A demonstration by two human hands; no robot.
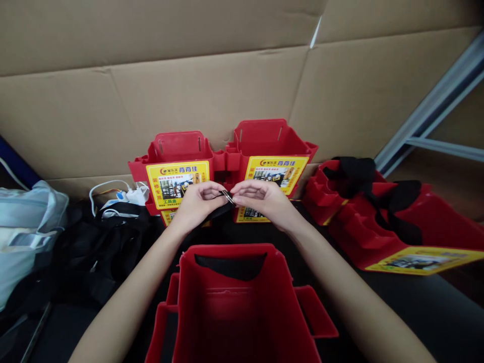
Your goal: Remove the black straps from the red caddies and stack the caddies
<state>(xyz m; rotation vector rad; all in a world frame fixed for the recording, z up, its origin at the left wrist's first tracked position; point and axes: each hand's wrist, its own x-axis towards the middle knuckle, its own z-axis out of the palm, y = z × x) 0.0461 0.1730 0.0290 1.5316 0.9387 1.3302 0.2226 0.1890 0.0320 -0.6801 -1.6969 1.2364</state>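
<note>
In front of me stands a red plastic tool box, its open top toward me and side pockets on both flanks. A black strap runs through its back wall. Beyond that box, my hands meet at a metal ring buckle, which looks like a pair of thin rings. My left hand is closed, pinching the black webbing strap beside the rings. From the other side, my right hand grips the rings between thumb and fingers. The fingertips partly hide how strap and rings join.
Two stacks of red tool boxes with yellow labels stand against the cardboard wall. More red boxes with black straps lie at right. Black straps, a white power strip and a pale bag are at left.
</note>
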